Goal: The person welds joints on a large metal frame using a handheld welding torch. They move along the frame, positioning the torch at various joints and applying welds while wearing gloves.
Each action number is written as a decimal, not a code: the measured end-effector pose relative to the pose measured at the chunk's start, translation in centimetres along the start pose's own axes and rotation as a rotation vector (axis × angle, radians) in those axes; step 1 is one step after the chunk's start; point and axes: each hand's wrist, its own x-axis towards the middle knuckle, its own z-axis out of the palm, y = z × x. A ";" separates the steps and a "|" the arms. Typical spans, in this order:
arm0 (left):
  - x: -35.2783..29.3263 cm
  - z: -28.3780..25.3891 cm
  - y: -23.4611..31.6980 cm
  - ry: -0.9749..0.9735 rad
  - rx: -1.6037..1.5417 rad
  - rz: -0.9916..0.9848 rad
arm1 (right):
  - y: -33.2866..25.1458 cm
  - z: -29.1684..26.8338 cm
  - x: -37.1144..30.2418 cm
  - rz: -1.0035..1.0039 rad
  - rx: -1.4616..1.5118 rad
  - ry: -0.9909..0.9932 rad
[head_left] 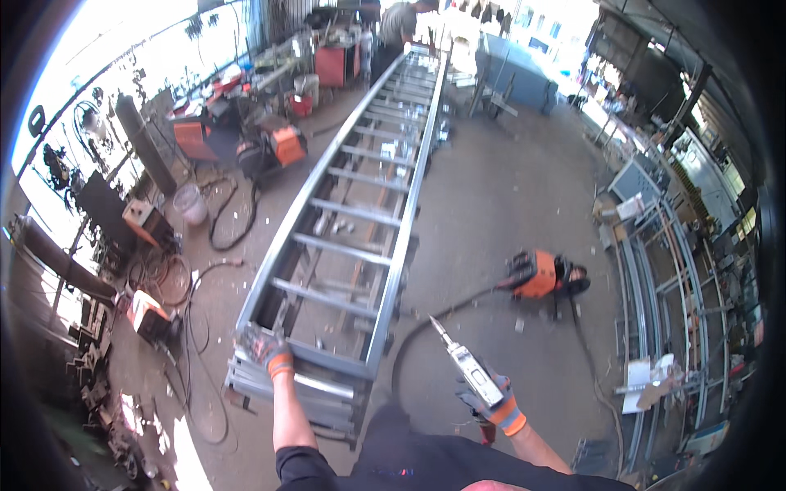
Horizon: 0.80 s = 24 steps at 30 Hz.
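A long ladder-like metal frame [399,245] of silver tubes and crosswise rungs stretches away from me, raised on supports. My left hand [266,348], in a grey glove with an orange cuff, is closed over its near left corner; the fingers are slightly blurred. To the right of the frame, my right hand [496,399], gloved alike, grips a welding gun [472,370]. This gun has a pale boxy body and a tapered metal nozzle, which points up and left, apart from the frame. More metal tubes [323,386] lie beneath the frame's near end.
An orange-and-black wheeled machine [536,274] stands right on the floor, a black hose [426,323] curving from it. Orange machines [286,146], cables and a bucket [191,204] fill the left. Metal stock [647,286] lies right. Another person [399,24] is at the frame's far end.
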 end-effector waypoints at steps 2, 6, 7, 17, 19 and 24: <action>0.8 -0.7 0.5 0.022 0.049 -0.024 | -2.1 -1.4 2.6 0.039 0.318 0.064; 0.2 -1.8 1.4 -0.041 0.040 -0.056 | -7.4 -3.2 6.7 0.014 0.423 0.054; -0.2 -2.1 1.4 -0.016 0.034 -0.053 | -8.8 -3.5 7.6 -0.104 0.305 0.030; 3.3 -0.4 1.7 -0.024 0.112 -0.217 | -19.2 -6.6 17.5 -0.633 -0.433 -0.159; 4.0 0.9 1.7 0.043 -0.017 -0.203 | -20.0 -7.6 20.5 -0.718 -0.699 -0.223; 2.3 1.7 2.4 -0.079 0.122 -0.348 | -21.6 -7.9 30.1 -0.680 -0.663 -0.488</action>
